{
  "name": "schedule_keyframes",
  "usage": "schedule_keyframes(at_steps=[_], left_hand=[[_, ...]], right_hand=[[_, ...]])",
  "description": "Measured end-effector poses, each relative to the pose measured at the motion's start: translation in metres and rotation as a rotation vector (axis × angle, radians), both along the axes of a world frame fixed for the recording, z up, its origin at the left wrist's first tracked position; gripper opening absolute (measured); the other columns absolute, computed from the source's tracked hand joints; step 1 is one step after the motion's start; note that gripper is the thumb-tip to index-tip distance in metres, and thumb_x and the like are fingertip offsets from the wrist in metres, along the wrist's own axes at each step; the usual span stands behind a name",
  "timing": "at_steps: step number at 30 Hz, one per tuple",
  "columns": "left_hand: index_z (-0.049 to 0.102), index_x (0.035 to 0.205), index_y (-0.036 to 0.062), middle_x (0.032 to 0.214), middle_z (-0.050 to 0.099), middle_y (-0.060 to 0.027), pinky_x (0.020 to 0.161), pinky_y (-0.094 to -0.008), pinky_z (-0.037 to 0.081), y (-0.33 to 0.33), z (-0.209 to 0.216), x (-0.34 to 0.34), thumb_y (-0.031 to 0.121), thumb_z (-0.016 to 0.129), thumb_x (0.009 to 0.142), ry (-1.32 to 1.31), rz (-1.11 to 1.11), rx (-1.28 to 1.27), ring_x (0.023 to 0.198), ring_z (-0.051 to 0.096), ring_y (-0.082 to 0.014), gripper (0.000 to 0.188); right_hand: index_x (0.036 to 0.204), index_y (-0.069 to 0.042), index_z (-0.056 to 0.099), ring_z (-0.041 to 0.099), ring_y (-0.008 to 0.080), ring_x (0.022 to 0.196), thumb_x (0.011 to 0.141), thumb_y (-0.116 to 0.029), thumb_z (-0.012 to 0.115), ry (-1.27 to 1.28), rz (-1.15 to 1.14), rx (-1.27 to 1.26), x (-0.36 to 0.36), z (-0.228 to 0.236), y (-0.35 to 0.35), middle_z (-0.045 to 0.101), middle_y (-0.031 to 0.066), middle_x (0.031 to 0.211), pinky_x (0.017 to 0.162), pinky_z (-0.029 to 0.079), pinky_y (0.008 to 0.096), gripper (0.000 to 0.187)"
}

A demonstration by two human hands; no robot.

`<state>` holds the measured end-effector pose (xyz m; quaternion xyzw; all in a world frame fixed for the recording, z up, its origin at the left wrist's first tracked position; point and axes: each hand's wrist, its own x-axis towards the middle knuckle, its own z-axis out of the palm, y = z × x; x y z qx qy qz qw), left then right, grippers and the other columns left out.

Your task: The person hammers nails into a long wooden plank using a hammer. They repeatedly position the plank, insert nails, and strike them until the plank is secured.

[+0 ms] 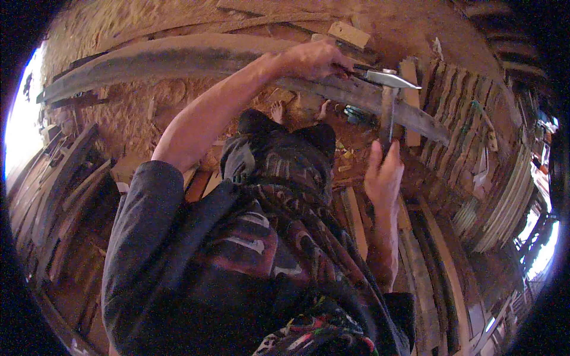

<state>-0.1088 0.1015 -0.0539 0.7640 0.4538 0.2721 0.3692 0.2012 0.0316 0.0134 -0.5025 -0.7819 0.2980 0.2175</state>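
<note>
My right hand (385,169) is closed round the lower handle of a hammer (387,110), which points away from me. The hammer's silvery metal head is at the far end, beyond a long wooden beam (196,56). Reaching across above the beam, my left hand (317,59) is closed on a dark slim tool (354,69) that points right toward the hammer head. Most of that tool is hidden by my fingers, and its kind does not show. Whether its tip touches the hammer head, I cannot tell.
The beam runs crosswise past my bare feet (277,111). A small wood block (349,34) lies behind it. To the right are rows of stacked wood strips (463,113); more boards (65,190) lean at the left. A blue-green object (359,114) lies near the beam.
</note>
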Motion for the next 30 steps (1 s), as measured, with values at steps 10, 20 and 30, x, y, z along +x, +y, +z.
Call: schedule_keyframes(at_steps=[10,20,30], left_hand=[[0.072,0.111,0.0122,0.099,0.073,-0.0113,0.083,-0.0418,0.054,0.017,-0.037,0.002,0.005,0.065,0.082,-0.104,-0.082,0.104,0.093,0.07,-0.0292,0.031],[0.071,0.112,0.0125,0.1,0.073,-0.0107,0.084,-0.0413,0.055,0.027,-0.041,-0.002,0.003,0.064,0.08,-0.037,-0.139,0.116,0.093,0.07,-0.0296,0.034],[0.069,0.117,0.0137,0.101,0.073,-0.0102,0.083,-0.0433,0.054,0.031,-0.032,-0.01,0.006,0.063,0.084,0.024,-0.228,0.15,0.094,0.069,-0.0324,0.035]], right_hand=[[0.097,-0.004,0.058,0.051,0.0198,0.054,0.102,-0.035,0.046,0.356,-0.157,-0.16,0.003,0.019,0.0,0.054,0.0044,0.068,0.045,0.04,0.033,0.033],[0.091,0.0,0.06,0.054,0.0267,0.056,0.102,-0.037,0.045,-0.026,-0.144,-0.026,-0.021,0.057,0.004,0.059,0.0165,0.069,0.052,0.044,0.0388,0.042],[0.104,-0.003,0.059,0.056,0.0228,0.061,0.103,-0.038,0.043,0.188,-0.171,0.027,-0.014,0.032,-0.003,0.062,0.0092,0.078,0.051,0.045,0.0334,0.039]])
